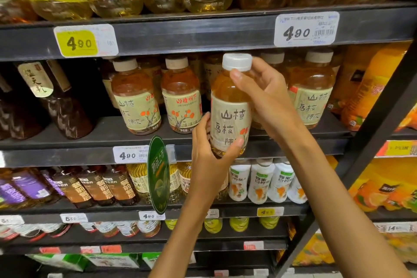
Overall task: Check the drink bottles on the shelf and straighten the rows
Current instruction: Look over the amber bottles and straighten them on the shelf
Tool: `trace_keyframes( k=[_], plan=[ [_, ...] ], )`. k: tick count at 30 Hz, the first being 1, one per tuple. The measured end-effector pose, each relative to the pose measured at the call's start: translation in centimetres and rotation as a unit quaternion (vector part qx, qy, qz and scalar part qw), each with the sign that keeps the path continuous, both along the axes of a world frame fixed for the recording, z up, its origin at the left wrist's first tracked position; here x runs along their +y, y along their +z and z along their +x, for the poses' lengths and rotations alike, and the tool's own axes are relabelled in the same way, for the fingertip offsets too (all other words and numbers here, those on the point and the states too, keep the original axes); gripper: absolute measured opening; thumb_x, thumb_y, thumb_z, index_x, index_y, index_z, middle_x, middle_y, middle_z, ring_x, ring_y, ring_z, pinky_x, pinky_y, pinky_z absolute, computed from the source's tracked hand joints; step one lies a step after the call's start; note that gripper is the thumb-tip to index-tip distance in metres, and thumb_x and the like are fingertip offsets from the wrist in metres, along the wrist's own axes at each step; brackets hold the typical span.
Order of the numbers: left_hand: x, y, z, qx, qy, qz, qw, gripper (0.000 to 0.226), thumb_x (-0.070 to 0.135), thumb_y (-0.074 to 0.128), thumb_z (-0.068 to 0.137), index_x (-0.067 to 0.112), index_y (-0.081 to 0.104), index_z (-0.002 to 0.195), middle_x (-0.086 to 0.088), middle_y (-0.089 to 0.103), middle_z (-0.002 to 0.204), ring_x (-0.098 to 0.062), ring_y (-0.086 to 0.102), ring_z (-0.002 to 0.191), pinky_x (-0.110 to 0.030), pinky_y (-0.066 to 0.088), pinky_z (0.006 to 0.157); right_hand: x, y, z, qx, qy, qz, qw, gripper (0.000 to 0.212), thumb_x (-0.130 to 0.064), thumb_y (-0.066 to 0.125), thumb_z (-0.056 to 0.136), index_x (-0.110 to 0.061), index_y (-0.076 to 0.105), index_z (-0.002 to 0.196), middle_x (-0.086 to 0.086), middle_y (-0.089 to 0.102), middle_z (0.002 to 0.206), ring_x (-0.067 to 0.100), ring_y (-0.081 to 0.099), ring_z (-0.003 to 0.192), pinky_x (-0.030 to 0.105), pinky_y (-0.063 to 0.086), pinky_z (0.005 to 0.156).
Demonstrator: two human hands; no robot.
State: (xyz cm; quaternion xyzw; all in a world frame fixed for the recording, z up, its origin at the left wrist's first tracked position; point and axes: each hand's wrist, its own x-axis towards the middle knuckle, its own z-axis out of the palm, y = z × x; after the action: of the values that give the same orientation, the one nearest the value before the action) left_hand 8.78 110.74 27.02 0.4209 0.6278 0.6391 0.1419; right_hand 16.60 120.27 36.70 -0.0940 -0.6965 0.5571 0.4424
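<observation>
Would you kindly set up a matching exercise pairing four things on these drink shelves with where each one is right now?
Things:
1. amber drink bottle with a white cap and beige label
2. round green hanging sign
3. yellow price tag
4. small white bottles with orange print

Places:
A. on the edge strip of the top shelf, left
B. held in both hands
C. clipped to the middle shelf's edge, hanging down
D. on the shelf below the held bottle

Pairs: 1-B, 2-C, 3-A, 4-D

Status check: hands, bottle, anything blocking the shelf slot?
Left hand grips held bottle at base; right hand grips its neck. Bottle upright, off the shelf, in front of its row. Gap in row behind partly hidden; no obstruction visible.
</observation>
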Motion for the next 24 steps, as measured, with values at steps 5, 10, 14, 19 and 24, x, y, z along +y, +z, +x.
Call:
trace_keyframes(
  k=[5,10,14,19,24],
  plan=[
    [0.9,-1.1,-0.2,0.062,0.090,0.024,0.994,0.070,0.016,0.077,0.079,0.012,0.042,0.139,0.005,0.049,0.128,-0.002,0.049,0.116,-0.003,0.037,0.092,0.8,-0.2,-1.3,-0.004,-0.024,-0.011,1.000,0.016,-0.014,0.063,0.091,-0.020,0.060,0.106,-0.008,0.070,0.099,0.003,0.067,0.093,0.019,0.051,0.080],
    [1.5,-1.1,0.0,0.038,0.139,0.033,0.989,0.067,0.018,0.081,0.075,0.012,0.050,0.134,0.010,0.053,0.120,-0.010,0.054,0.115,-0.025,0.046,0.097,1.2,-0.5,-2.0,-0.018,-0.043,-0.002,0.999,0.014,-0.020,0.064,0.091,-0.022,0.060,0.104,-0.007,0.071,0.099,0.005,0.068,0.095,0.019,0.053,0.081],
    [1.6,-1.0,-0.2,0.020,0.148,0.027,0.988,0.068,0.024,0.083,0.073,0.016,0.052,0.133,0.011,0.057,0.118,-0.007,0.056,0.113,-0.028,0.048,0.097,1.4,-0.1,-2.0,-0.041,-0.066,0.032,0.996,0.011,-0.022,0.063,0.093,-0.026,0.059,0.102,-0.008,0.070,0.101,0.004,0.068,0.095,0.019,0.053,0.080],
    [2.4,-0.8,0.3,0.031,0.184,0.029,0.982,0.065,0.025,0.082,0.073,0.013,0.053,0.130,0.002,0.055,0.121,-0.013,0.053,0.113,-0.014,0.045,0.090,1.5,-0.4,-1.9,-0.031,-0.138,0.060,0.988,0.031,-0.025,0.071,0.086,-0.006,0.057,0.107,0.018,0.065,0.112,0.032,0.061,0.105,0.049,0.050,0.092],
    [3.1,-0.9,0.6,0.047,0.209,0.027,0.976,0.068,0.025,0.081,0.074,0.008,0.049,0.132,-0.005,0.048,0.124,-0.019,0.049,0.116,-0.019,0.043,0.092,1.7,-1.1,-1.7,-0.041,-0.194,0.096,0.975,0.030,-0.031,0.074,0.083,-0.015,0.050,0.093,-0.004,0.061,0.094,0.008,0.060,0.094,0.028,0.052,0.089]
  ],
)
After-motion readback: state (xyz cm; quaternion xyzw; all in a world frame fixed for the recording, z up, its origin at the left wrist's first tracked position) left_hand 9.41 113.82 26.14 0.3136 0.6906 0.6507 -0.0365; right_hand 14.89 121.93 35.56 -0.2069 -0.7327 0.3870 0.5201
